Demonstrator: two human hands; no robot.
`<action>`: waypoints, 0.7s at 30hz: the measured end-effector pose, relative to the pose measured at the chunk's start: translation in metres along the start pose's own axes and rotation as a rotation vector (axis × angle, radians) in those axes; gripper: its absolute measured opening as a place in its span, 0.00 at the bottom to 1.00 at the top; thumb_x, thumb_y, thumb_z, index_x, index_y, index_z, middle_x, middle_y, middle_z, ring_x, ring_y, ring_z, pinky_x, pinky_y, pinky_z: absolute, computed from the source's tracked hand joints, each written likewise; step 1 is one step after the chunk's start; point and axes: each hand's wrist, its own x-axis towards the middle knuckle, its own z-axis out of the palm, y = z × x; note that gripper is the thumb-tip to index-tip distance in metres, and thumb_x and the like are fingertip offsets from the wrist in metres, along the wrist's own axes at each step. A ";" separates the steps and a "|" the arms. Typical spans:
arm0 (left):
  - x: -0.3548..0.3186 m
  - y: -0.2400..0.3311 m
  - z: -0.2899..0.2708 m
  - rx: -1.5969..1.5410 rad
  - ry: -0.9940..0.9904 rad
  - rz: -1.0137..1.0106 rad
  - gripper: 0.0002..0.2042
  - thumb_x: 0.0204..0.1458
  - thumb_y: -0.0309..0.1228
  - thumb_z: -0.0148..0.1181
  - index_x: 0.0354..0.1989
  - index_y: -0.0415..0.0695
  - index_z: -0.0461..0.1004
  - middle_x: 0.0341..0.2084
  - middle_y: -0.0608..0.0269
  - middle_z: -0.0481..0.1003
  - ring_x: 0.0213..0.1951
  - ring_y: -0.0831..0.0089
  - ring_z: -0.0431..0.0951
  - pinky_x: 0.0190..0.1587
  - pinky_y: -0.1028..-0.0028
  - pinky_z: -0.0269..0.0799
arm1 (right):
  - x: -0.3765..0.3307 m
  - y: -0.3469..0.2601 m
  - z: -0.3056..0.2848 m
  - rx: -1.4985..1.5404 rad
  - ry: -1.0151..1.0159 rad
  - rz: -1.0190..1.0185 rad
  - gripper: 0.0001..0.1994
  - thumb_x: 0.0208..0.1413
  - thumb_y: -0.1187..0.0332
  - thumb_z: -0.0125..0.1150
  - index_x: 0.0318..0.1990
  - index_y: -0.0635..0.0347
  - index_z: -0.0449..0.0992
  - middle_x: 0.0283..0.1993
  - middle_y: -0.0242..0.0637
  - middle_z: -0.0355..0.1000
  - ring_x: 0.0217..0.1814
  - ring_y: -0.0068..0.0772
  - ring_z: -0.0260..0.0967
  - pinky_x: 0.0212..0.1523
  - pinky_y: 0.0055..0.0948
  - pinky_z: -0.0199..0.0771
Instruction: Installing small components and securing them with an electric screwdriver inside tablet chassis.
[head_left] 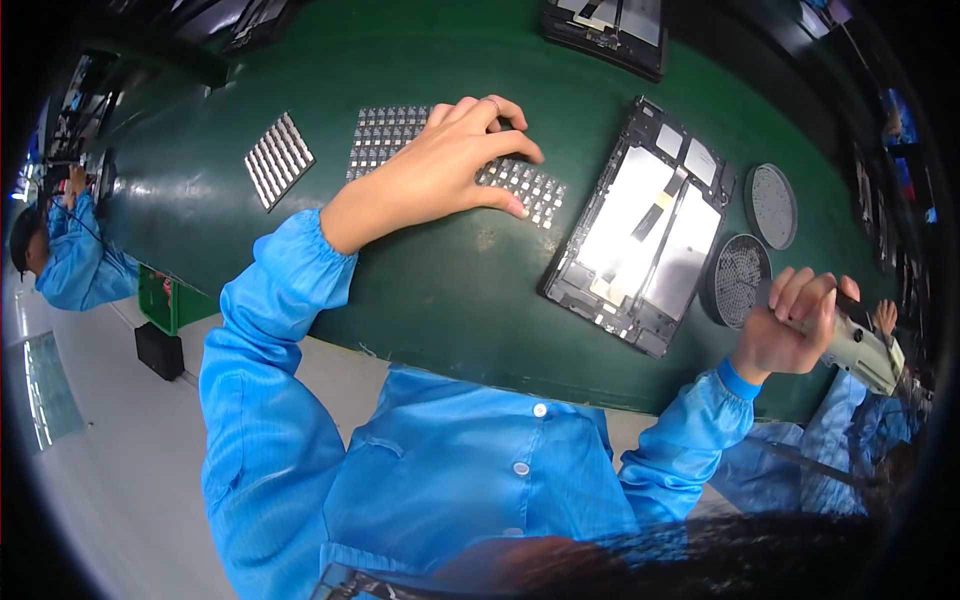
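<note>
I see my left hand (455,160) lying on a flat tray of tiny parts (455,160) on the green table (440,290). The fingers (520,140) are bent and spread over the little squares, and the tips touch them. I cannot tell if a part is pinched between them yet.

My right hand (790,325) is closed tight around a grey electric screwdriver (860,345), just beside two round screw dishes (738,280). The tool's tip is hidden behind my hand.

The open tablet frame (645,230) lies between my two hands, back side up, with shiny plates and a thin ribbon strip showing. Nothing is touching it.

I think I am at the picking step: getting one small part from the tray. The next move calls for a soft, careful pinch on just one piece, then a lift across to the frame, while the screwdriver waits off to the side.

A second small tray (279,160) sits further left, well apart.
</note>
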 end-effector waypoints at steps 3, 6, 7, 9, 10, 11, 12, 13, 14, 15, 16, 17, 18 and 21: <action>0.005 -0.011 -0.004 -0.102 -0.042 0.016 0.23 0.42 0.36 0.72 0.45 0.43 0.71 0.44 0.60 0.70 0.47 0.61 0.70 0.55 0.65 0.60 | 0.011 0.013 0.034 0.043 -0.033 -0.014 0.15 0.58 0.69 0.49 0.52 0.61 0.66 0.19 0.27 0.53 0.17 0.20 0.49 0.18 0.23 0.51; 0.014 -0.013 -0.013 -0.345 -0.228 -0.217 0.26 0.43 0.34 0.72 0.49 0.43 0.67 0.36 0.61 0.73 0.43 0.60 0.73 0.48 0.67 0.68 | 0.013 0.024 0.058 0.061 -0.023 0.018 0.15 0.57 0.70 0.48 0.52 0.61 0.65 0.19 0.29 0.53 0.16 0.21 0.50 0.18 0.23 0.54; 0.016 -0.012 -0.011 -0.351 -0.232 -0.212 0.26 0.43 0.34 0.72 0.49 0.43 0.67 0.36 0.61 0.73 0.43 0.60 0.73 0.48 0.67 0.68 | 0.013 0.028 0.063 0.082 -0.029 0.046 0.15 0.57 0.70 0.48 0.51 0.62 0.65 0.19 0.30 0.54 0.16 0.21 0.51 0.17 0.23 0.54; 0.023 -0.007 -0.004 -0.424 -0.206 -0.195 0.21 0.45 0.33 0.71 0.47 0.41 0.71 0.33 0.60 0.73 0.38 0.60 0.75 0.42 0.68 0.70 | 0.007 0.035 0.068 0.068 -0.003 0.065 0.15 0.56 0.71 0.50 0.51 0.63 0.65 0.18 0.30 0.54 0.15 0.22 0.51 0.16 0.25 0.55; 0.026 -0.005 0.001 -0.436 -0.211 -0.192 0.21 0.45 0.33 0.71 0.47 0.41 0.71 0.33 0.60 0.73 0.38 0.60 0.75 0.42 0.68 0.70 | 0.004 0.038 0.067 0.056 -0.010 0.095 0.15 0.55 0.72 0.50 0.50 0.63 0.65 0.18 0.31 0.54 0.14 0.22 0.51 0.15 0.25 0.55; 0.030 -0.005 0.006 -0.420 -0.192 -0.149 0.17 0.47 0.33 0.69 0.44 0.40 0.74 0.32 0.60 0.73 0.37 0.61 0.75 0.42 0.69 0.70 | 0.001 0.040 0.067 0.043 -0.016 0.126 0.15 0.54 0.72 0.51 0.50 0.64 0.65 0.17 0.31 0.54 0.13 0.23 0.52 0.14 0.26 0.55; 0.032 -0.005 0.010 -0.402 -0.173 -0.108 0.14 0.48 0.32 0.68 0.40 0.40 0.76 0.32 0.59 0.73 0.36 0.61 0.75 0.41 0.69 0.71 | 0.000 0.041 0.070 0.002 -0.026 0.119 0.15 0.54 0.73 0.52 0.50 0.65 0.65 0.17 0.31 0.54 0.12 0.23 0.52 0.14 0.26 0.56; 0.033 -0.004 0.014 -0.414 -0.179 -0.108 0.14 0.48 0.32 0.68 0.40 0.40 0.76 0.32 0.59 0.73 0.36 0.61 0.75 0.41 0.69 0.71 | 0.000 0.042 0.072 -0.007 -0.021 0.126 0.15 0.54 0.73 0.52 0.50 0.65 0.65 0.17 0.31 0.54 0.12 0.23 0.52 0.14 0.26 0.56; 0.032 -0.002 0.017 -0.358 -0.094 -0.092 0.11 0.49 0.32 0.67 0.37 0.39 0.77 0.31 0.59 0.73 0.35 0.62 0.75 0.40 0.69 0.70 | 0.000 0.044 0.073 0.013 -0.048 0.126 0.15 0.54 0.73 0.52 0.50 0.65 0.65 0.17 0.31 0.54 0.12 0.23 0.52 0.14 0.26 0.56; 0.031 -0.001 0.021 -0.305 -0.011 -0.073 0.09 0.50 0.32 0.66 0.33 0.39 0.79 0.31 0.59 0.73 0.35 0.63 0.75 0.40 0.69 0.70 | 0.000 0.045 0.073 0.031 -0.072 0.125 0.15 0.54 0.73 0.51 0.50 0.65 0.65 0.17 0.31 0.54 0.12 0.23 0.51 0.14 0.26 0.55; 0.030 -0.003 0.027 -0.304 0.035 -0.056 0.09 0.50 0.32 0.66 0.33 0.39 0.78 0.31 0.60 0.73 0.34 0.64 0.75 0.38 0.70 0.69 | -0.001 0.046 0.071 0.034 -0.057 0.131 0.15 0.55 0.73 0.51 0.50 0.65 0.65 0.17 0.31 0.53 0.12 0.23 0.51 0.14 0.26 0.55; 0.029 -0.004 0.029 -0.315 0.029 -0.056 0.09 0.50 0.32 0.66 0.33 0.39 0.78 0.31 0.60 0.73 0.34 0.64 0.75 0.38 0.70 0.69 | -0.001 0.046 0.070 0.025 -0.051 0.137 0.15 0.55 0.73 0.51 0.50 0.65 0.65 0.17 0.31 0.53 0.12 0.23 0.51 0.14 0.26 0.55; 0.029 -0.005 0.031 -0.309 0.040 -0.050 0.09 0.49 0.32 0.67 0.33 0.39 0.78 0.32 0.61 0.73 0.34 0.64 0.75 0.39 0.69 0.68 | -0.002 0.045 0.068 0.022 -0.101 0.152 0.14 0.57 0.71 0.49 0.51 0.62 0.66 0.19 0.29 0.53 0.15 0.22 0.51 0.18 0.25 0.54; 0.028 0.002 0.027 -0.232 0.053 -0.046 0.07 0.48 0.31 0.67 0.31 0.42 0.77 0.33 0.65 0.73 0.36 0.66 0.74 0.43 0.69 0.62 | -0.001 0.045 0.067 0.016 -0.150 0.179 0.14 0.59 0.69 0.47 0.52 0.58 0.67 0.21 0.27 0.53 0.19 0.21 0.51 0.22 0.24 0.53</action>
